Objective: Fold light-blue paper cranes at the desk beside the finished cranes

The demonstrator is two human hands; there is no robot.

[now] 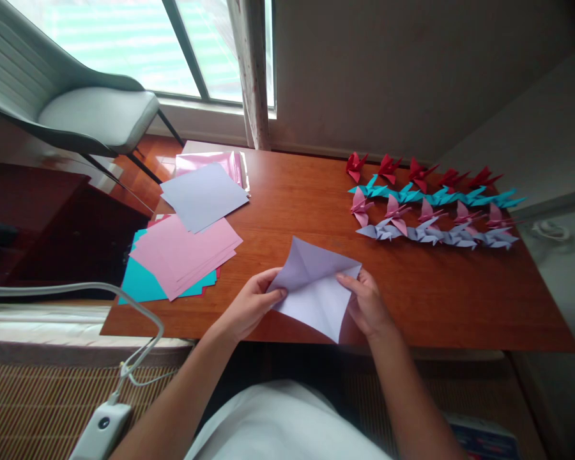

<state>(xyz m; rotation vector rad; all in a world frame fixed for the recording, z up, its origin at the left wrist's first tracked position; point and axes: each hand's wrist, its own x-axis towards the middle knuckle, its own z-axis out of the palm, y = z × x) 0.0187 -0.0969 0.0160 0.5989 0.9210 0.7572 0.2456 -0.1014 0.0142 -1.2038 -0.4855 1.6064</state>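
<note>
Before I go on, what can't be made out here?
Head view:
Left hand and right hand: some fingertips, behind the lavender sheet.
Turquoise sheets: partly covered by pink sheets.
White device: cut off by the bottom edge.
Blue package, lower right: print too blurred.

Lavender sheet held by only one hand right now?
No, the left hand and right hand grip the creased lavender sheet at opposite sides.
</note>
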